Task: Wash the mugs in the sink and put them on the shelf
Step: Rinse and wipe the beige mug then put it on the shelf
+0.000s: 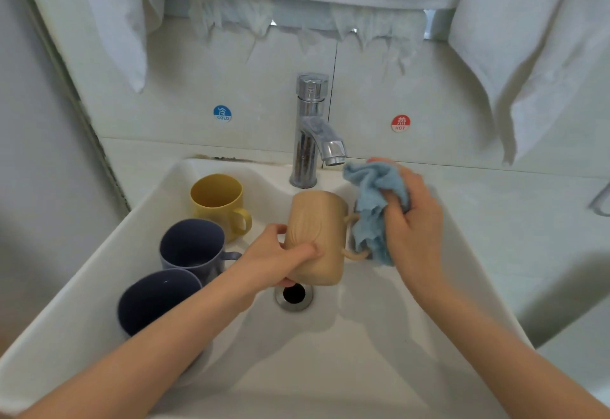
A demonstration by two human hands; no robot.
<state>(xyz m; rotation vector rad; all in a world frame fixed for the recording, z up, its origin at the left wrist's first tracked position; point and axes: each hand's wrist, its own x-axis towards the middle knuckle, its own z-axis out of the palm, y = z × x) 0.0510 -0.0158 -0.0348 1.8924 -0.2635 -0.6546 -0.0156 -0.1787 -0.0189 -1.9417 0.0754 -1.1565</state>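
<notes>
My left hand [280, 258] grips a tan mug [318, 230] held upside down over the drain of the white sink [363, 336], its handle pointing right. My right hand [412, 220] clutches a light blue cloth [376, 207] that touches the mug's handle. Along the basin's left side stand a yellow mug [218, 204], a grey-blue mug [193, 247] and a dark blue mug [155, 299], all upright; my left forearm covers part of the dark blue one.
A chrome faucet [313, 134] rises behind the sink with no water running. The open drain [293, 294] lies below the tan mug. White towels [528, 38] hang over the tiled wall, which carries cold and hot stickers.
</notes>
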